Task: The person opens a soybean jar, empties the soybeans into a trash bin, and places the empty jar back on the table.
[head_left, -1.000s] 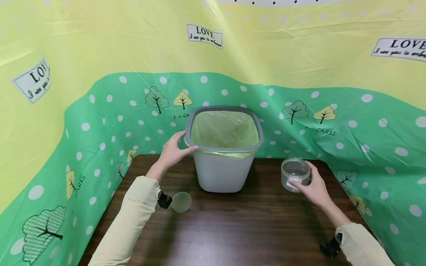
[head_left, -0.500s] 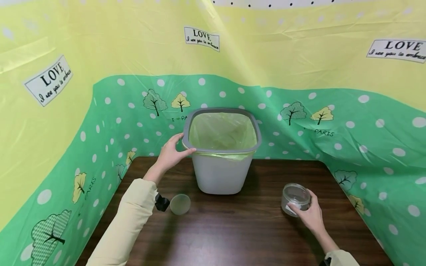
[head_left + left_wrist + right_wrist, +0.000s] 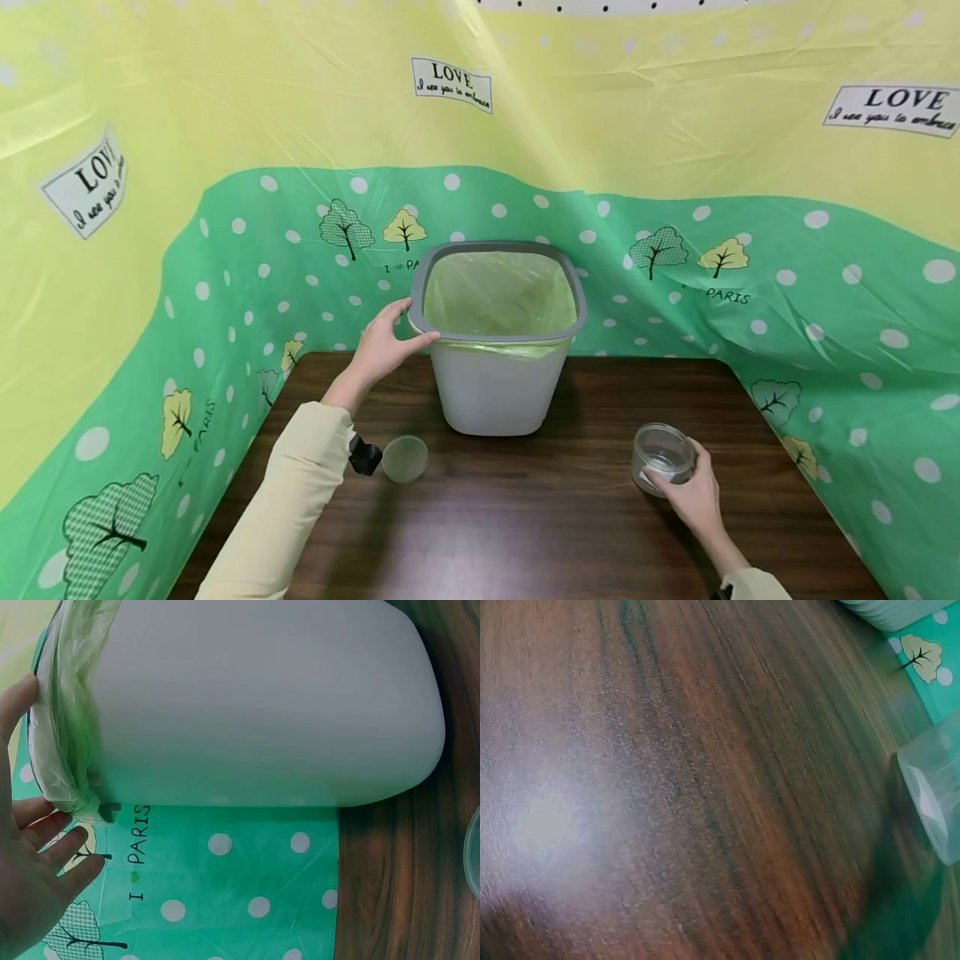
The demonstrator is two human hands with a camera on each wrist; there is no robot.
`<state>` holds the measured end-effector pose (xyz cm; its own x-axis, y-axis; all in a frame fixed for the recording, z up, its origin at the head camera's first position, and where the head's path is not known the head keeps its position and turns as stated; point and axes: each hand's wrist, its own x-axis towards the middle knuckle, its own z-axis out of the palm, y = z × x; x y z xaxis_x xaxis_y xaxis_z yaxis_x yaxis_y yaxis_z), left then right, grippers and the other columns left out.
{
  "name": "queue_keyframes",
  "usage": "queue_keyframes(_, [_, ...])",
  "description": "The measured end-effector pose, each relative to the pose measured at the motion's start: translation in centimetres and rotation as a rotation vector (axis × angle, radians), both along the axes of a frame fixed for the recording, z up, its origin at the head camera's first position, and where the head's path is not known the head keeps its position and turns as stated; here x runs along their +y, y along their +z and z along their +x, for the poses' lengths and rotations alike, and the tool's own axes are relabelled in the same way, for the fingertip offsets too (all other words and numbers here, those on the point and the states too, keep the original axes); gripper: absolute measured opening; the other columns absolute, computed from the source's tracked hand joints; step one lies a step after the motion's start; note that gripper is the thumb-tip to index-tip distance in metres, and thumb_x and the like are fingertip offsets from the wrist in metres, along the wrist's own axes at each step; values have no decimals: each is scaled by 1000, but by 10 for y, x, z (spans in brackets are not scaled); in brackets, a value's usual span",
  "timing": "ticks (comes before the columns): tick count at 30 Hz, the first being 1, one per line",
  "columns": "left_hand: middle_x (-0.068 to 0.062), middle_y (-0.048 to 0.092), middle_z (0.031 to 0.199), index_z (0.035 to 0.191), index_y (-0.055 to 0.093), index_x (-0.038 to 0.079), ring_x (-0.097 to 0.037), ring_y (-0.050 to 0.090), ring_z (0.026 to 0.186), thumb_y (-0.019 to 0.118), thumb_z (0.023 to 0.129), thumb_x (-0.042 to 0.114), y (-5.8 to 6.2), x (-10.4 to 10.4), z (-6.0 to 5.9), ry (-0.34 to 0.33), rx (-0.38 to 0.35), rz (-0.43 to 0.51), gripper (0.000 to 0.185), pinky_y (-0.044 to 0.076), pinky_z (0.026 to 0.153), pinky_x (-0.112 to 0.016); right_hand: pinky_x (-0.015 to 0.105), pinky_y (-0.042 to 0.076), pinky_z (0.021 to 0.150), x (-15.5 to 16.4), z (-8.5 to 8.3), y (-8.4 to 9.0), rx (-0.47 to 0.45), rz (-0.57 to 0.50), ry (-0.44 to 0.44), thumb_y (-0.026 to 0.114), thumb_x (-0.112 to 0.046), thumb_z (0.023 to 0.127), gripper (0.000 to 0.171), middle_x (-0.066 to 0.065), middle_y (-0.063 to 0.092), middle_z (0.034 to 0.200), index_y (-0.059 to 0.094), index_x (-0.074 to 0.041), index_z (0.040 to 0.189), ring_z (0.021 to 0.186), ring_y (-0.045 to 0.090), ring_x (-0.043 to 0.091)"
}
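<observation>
A light grey trash can (image 3: 495, 387) with a darker rim and a green liner bag stands upright at the back middle of the table. My left hand (image 3: 380, 346) holds the left front corner of its rim, thumb on the front side and fingers on the left side. In the left wrist view the left hand's fingers (image 3: 52, 840) are slightly bent beside the bag's folded edge (image 3: 75, 712). My right hand (image 3: 693, 496) holds a clear round jar (image 3: 652, 446) with a whitish patch low on it. The right wrist view shows this jar (image 3: 934, 799) at its right edge, the hand hidden.
A round translucent lid (image 3: 405, 460) lies on the dark wood table (image 3: 510, 525), near the left wrist's black camera (image 3: 364, 455). A printed yellow and green curtain (image 3: 675, 150) encloses the table's back and sides.
My right hand has brought the jar down and nearer the table's front, its shift slight over the last half second. The left hand stays at the trash can's rim.
</observation>
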<state>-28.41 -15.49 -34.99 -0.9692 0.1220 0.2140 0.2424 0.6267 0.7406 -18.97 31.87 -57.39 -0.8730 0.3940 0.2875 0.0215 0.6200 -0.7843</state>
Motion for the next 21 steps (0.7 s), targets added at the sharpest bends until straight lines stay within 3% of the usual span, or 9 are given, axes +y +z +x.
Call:
queue_keyframes(8, [-5, 30, 145, 141, 34, 16, -25, 26, 133, 64, 75, 56, 0, 1, 0, -3, 0, 1, 82, 28, 103, -49, -3, 27, 74, 0, 5, -2, -11, -111, 26, 83, -14, 64, 88, 20, 41, 128, 31, -3, 135, 114, 42, 34])
queue_keyframes(21, [-5, 31, 144, 140, 35, 16, -25, 27, 133, 64, 77, 54, -1, 2, -1, -7, 14, 15, 80, 28, 103, -50, -6, 25, 75, 5, 9, -5, -19, -100, 81, 82, -14, 66, 96, 24, 34, 135, 23, -3, 141, 118, 39, 39])
